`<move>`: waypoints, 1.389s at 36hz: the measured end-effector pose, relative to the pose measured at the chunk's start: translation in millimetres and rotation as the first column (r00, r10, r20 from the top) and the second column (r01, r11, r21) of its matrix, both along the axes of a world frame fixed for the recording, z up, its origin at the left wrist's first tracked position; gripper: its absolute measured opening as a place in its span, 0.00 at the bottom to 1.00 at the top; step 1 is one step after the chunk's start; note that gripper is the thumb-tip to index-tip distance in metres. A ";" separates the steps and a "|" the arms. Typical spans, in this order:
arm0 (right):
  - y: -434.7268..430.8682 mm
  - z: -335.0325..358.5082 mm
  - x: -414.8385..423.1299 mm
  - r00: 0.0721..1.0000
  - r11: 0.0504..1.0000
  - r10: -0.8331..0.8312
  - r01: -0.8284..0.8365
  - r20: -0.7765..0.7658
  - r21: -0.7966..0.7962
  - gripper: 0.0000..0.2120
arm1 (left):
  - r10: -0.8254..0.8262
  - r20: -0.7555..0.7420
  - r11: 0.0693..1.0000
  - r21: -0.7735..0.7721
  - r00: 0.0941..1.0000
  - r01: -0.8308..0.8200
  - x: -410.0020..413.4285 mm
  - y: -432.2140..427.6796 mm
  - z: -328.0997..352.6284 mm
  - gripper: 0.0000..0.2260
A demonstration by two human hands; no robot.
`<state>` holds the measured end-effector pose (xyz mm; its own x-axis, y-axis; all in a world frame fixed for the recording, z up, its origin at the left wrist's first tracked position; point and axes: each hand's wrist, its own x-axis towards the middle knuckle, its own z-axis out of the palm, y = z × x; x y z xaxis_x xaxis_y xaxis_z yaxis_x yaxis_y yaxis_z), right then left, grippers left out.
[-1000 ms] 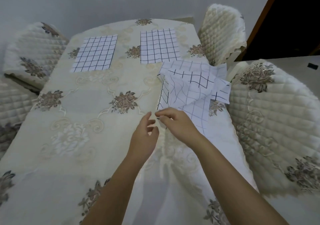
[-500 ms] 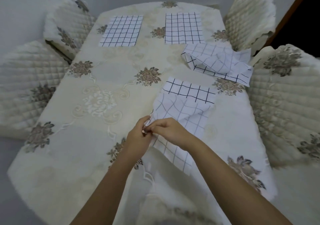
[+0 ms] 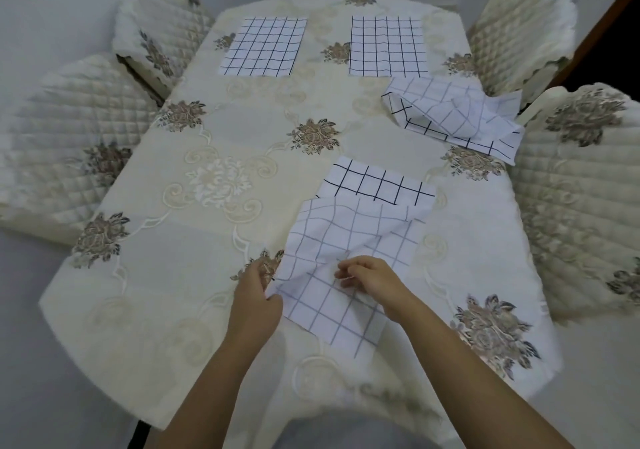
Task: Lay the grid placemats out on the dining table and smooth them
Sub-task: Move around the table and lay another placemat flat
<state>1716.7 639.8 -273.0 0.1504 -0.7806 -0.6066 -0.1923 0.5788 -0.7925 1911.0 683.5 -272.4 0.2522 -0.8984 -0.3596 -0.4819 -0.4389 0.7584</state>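
Creased grid placemat [image 3: 346, 234], left hand [image 3: 256, 296] pinching edge, right hand [image 3: 372, 280] pinching fold

Open tablecloth [image 3: 166, 268] leftward; folded placemat [image 3: 346, 227] ahead, crumpled placemats [image 3: 450, 109] far right, chairs [image 3: 571, 185] alongside.

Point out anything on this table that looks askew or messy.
Two things. The near placemat lies skewed and wrinkled, its far end folded over. A crumpled heap of placemats sits by the right edge of the table. The far-left placemat and far-right placemat lie flat.
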 end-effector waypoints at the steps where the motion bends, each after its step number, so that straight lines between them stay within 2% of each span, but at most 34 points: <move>1: 0.7 -1.5 -1.1 1.000 1.000 -0.020 0.020 0.003 0.015 0.11 | -0.024 0.005 1.000 -0.021 1.000 0.024 -0.9 -2.4 0.8 0.28; 5: 4.1 -3.6 -5.6 0.996 0.995 -0.087 0.086 0.013 0.052 0.11 | -0.085 -0.013 0.996 -0.019 0.996 0.085 -10.6 -17.8 1.5 0.28; 10: 7.9 -5.9 -13.1 0.989 0.986 -0.148 0.146 0.021 0.076 0.11 | 0.001 -0.082 1.000 -0.012 0.997 -0.002 -21.8 -38.3 0.5 0.30; 14: 8.7 -8.4 -20.0 0.970 0.966 -0.240 0.233 0.050 0.108 0.11 | -0.053 -0.113 0.997 -0.061 0.992 0.046 -24.9 -41.1 -0.1 0.20; 17: 8.0 -11.0 -24.2 0.946 0.942 -0.315 0.302 0.073 0.148 0.09 | -0.151 -0.047 0.979 -0.146 0.987 0.142 -26.7 -37.2 -1.7 0.14; 21: 6.7 -11.3 -27.8 0.923 0.919 -0.366 0.338 0.119 0.201 0.11 | -0.290 0.133 0.924 -0.218 0.948 0.313 -26.3 -31.1 -0.2 0.17; 25: 6.2 -12.6 -32.1 0.891 0.898 -0.419 0.377 0.174 0.228 0.16 | -0.487 0.394 0.792 -0.178 0.780 0.584 -22.3 -24.8 -3.3 0.21; 28: 5.6 -14.0 -35.9 0.880 0.882 -0.447 0.405 0.160 0.240 0.19 | -0.595 0.486 0.684 -0.112 0.640 0.721 -17.7 -18.6 -4.9 0.24; 30: 4.2 -13.5 -37.7 0.878 0.878 -0.454 0.411 0.151 0.247 0.21 | -0.636 0.587 0.591 -0.047 0.501 0.806 -13.8 -14.4 -3.7 0.29; 32: 2.5 -13.4 -37.8 0.872 0.869 -0.465 0.417 0.154 0.265 0.22 | -0.605 0.715 0.519 0.021 0.351 0.854 -9.2 -11.3 -11.6 0.38; 35: 0.1 -13.5 -37.3 0.864 0.858 -0.481 0.430 0.147 0.280 0.26 | -0.565 0.777 0.473 0.027 0.279 0.881 -1.1 -7.1 -24.6 0.43; 38: -0.7 -11.1 -37.5 0.862 0.855 -0.487 0.438 0.140 0.278 0.26 | -0.554 0.778 0.491 0.016 0.298 0.871 3.5 -4.7 -27.9 0.43; 40: 0.0 -9.6 -38.0 0.868 0.858 -0.484 0.446 0.110 0.254 0.19 | -0.552 0.756 0.516 -0.021 0.351 0.857 7.8 -3.0 -30.2 0.39; 43: 1.9 -12.2 -40.6 0.891 0.878 -0.452 0.438 0.035 0.194 0.07 | -0.540 0.637 0.610 -0.154 0.550 0.777 13.1 -1.9 -36.8 0.27; 46: 3.5 -12.5 -43.2 0.915 0.902 -0.402 0.402 -0.033 0.159 0.02 | -0.438 0.500 0.755 -0.247 0.748 0.607 13.3 -6.3 -37.7 0.20; 50: 6.7 -12.2 -47.3 0.940 0.931 -0.332 0.339 -0.074 0.135 0.05 | -0.220 0.445 0.887 -0.280 0.868 0.367 11.4 -14.1 -33.3 0.14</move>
<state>1669.4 646.4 -285.2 -0.1381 -0.6840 -0.7163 -0.0039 0.7236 -0.6902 1922.5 669.4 -305.7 0.0086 -0.9983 0.0572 -0.8323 0.0245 0.5538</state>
